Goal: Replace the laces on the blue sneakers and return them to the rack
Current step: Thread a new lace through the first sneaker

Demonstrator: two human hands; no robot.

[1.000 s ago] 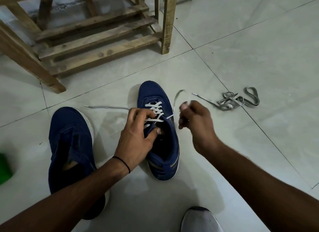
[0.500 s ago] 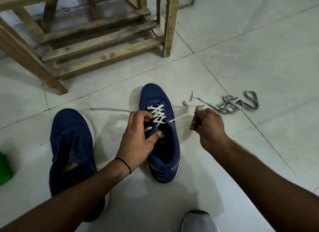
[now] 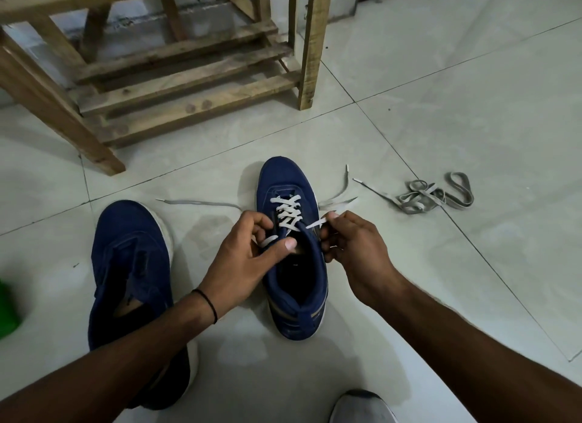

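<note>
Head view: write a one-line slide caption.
Left hand steadies a blue sneaker while right hand pinches its white lace; the unlaced twin lies alongside.

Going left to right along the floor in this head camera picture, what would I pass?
Green object → unlaced blue sneaker → left hand → half-laced blue sneaker → right hand → loose grey laces. Both hands pinch the white lace.

Rough, unfinished wood forms the rack (image 3: pixel 195 85). The floor (image 3: pixel 441 92) is glossy, smooth tile. Both blue sneakers (image 3: pixel 293 249) look like matt cloth; the laces (image 3: pixel 288 215) are flat woven fabric.
</note>
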